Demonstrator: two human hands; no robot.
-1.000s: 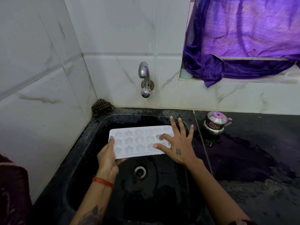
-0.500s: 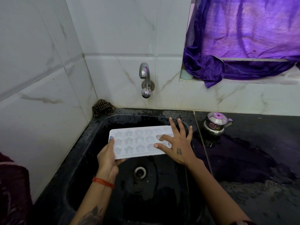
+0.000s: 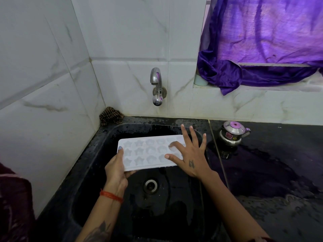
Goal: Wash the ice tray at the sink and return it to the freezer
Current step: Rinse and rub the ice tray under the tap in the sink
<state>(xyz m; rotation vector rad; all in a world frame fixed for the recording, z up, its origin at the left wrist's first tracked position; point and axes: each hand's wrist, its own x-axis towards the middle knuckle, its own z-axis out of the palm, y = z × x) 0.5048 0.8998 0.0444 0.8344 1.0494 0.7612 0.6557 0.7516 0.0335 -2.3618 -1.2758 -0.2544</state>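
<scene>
A white ice tray (image 3: 145,151) with star and round moulds is held level over the black sink (image 3: 122,215). My left hand (image 3: 117,167) grips its left end, thumb on top and fingers underneath. My right hand (image 3: 188,154) lies on the tray's right end with fingers spread and straight, thumb and forefinger touching the moulds. A chrome tap (image 3: 157,86) sticks out of the tiled wall above the sink; no water runs from it. The drain (image 3: 150,185) sits below the tray.
A small steel kettle with a purple lid (image 3: 230,135) stands on the wet black counter (image 3: 279,172) right of the sink. A brown patterned cloth (image 3: 111,116) lies in the back left corner. Purple curtain fabric (image 3: 262,46) hangs over the ledge at upper right.
Hardly anything has moved; both hands keep the same hold on the tray, and the view has only shifted slightly.
</scene>
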